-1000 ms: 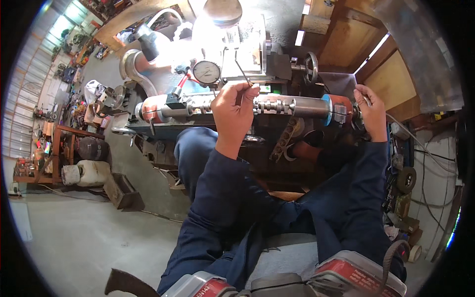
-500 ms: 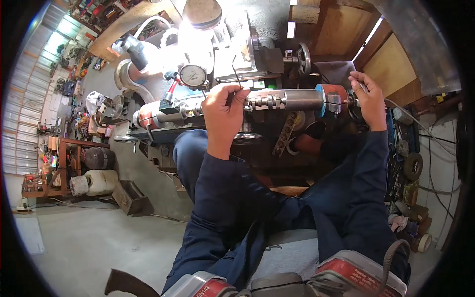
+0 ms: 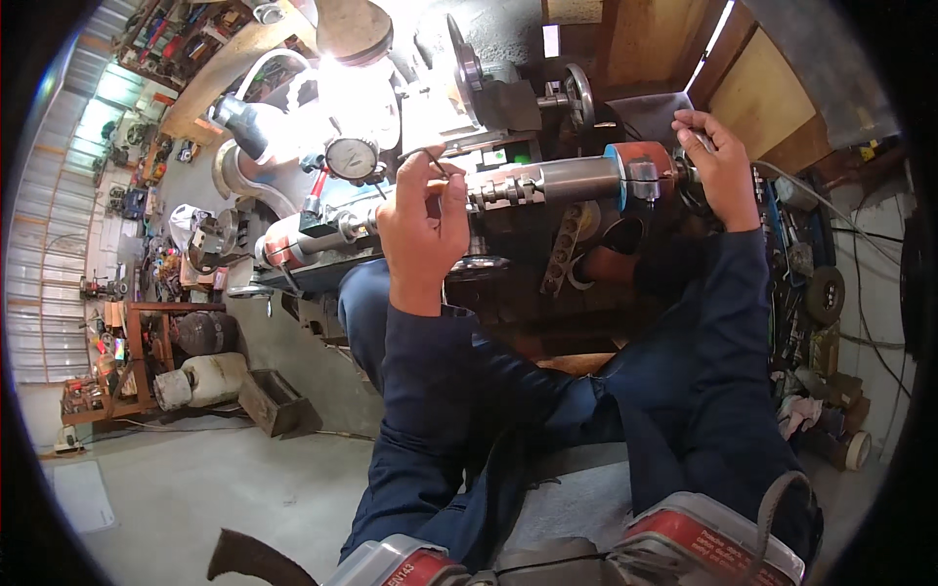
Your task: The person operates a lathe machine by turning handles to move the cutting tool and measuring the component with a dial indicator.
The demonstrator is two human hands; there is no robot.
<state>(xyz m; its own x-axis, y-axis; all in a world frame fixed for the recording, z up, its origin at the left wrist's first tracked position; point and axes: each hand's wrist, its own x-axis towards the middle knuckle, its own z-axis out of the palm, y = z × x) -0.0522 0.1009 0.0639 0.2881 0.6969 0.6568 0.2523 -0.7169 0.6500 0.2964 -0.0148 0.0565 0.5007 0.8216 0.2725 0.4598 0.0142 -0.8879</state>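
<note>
Right of the dial [image 3: 352,158], the rod [image 3: 439,165] has been turned to a new angle, pinched by the left hand [image 3: 420,227]; whether the right hand [image 3: 723,168] is clamped cannot be told.

Overexposed to white just behind the dial gauge [image 3: 352,158]; evenly, softly lit across the pale floor [image 3: 215,488]; deeply shadowed below the metal shaft [image 3: 581,181]; reasonably sharp at centre, bowed along the corrugated wall [image 3: 44,293] at left, and vignetted to black in the corners.
</note>
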